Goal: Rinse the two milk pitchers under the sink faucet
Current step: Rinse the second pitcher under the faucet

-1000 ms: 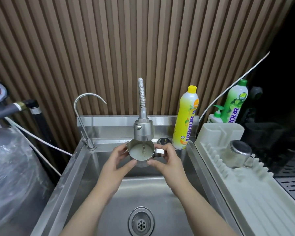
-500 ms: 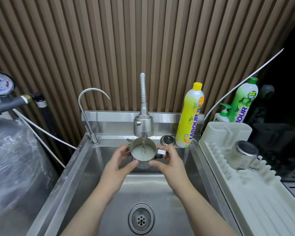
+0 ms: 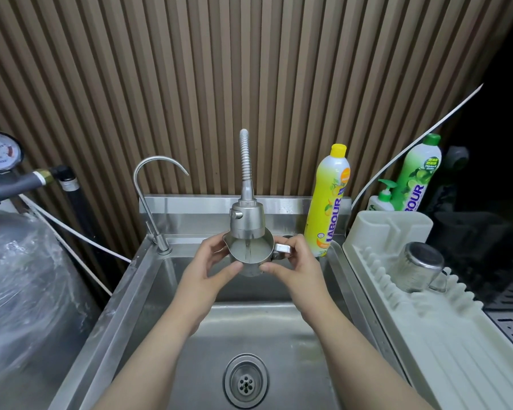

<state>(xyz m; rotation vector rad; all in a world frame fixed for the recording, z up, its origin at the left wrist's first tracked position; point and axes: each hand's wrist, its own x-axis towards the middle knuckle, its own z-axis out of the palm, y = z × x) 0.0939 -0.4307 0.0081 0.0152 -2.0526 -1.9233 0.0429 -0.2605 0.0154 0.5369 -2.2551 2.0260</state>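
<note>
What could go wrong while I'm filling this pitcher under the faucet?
1. The pitcher looks fairly full under the faucet; it may overflow onto both hands.
2. The left hand and right hand hold it mostly by fingertips; a wet grip might slip, dropping it into the sink.

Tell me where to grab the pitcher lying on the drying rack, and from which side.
Grip the handle of the pitcher on the rack. It lies tilted on the drying rack, bottom facing up and left, handle sticking out to the lower right. Probably come from the right, with the right hand; the round steel body looks harder to pinch.
</note>
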